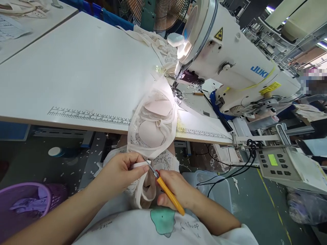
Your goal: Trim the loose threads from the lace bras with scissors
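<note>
Bra [153,126] draped off counter [76,75] edge into lap, judged light, soft, limp | strap [140,165] pinched in left hand [120,172], best gripped taut beside the cut | snips [167,192] clasped in right hand [176,190] | sewing machine [230,64] beyond.

table [76,68]: ahead of the person, its near edge carrying a ruler strip [89,116]
machine [230,64]: on the table, right part
bra [153,122]: hangs over the near edge, just left of the machine's needle, down toward the lap
left hand [121,172]: below the table edge, pinching a strap [141,164]
right hand [176,190]: just right of the left, holding snips [166,190], tip at the strap
basket [25,204]: on the floor, far left
fan [155,13]: behind the table
panel [278,163]: right, below the machine
</note>
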Tool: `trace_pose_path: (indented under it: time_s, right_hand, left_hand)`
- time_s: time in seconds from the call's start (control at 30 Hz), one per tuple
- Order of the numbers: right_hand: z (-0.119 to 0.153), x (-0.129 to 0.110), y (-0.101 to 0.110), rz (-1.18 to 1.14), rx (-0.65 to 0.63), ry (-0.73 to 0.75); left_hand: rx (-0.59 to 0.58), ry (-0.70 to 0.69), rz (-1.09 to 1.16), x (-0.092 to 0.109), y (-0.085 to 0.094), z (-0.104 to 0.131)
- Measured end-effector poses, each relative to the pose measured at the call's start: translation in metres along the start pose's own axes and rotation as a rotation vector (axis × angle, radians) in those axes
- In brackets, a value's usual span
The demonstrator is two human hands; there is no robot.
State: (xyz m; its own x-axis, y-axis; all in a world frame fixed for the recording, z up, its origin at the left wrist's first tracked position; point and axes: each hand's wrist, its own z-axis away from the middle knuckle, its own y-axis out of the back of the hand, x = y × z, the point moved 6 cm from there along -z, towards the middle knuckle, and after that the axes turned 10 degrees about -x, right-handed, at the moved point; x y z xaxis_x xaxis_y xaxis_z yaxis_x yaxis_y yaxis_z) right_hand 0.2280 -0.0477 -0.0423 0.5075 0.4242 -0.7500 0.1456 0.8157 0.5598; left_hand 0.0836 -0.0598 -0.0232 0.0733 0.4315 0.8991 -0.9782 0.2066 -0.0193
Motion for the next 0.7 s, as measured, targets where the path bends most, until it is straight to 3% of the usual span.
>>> trace_pose_path:
  time_s: [0.27, 0.7]
  right_hand:
    - [0.004, -0.005, 0.003, -0.011, -0.062, 0.004]
    - [0.000, 0.007, -0.007, -0.132, 0.085, -0.036]
  left_hand:
    - [-0.049, -0.006, 0.012, -0.004, -0.001, -0.001]
    - [-0.042, 0.009, 0.098, -0.003, -0.001, -0.002]
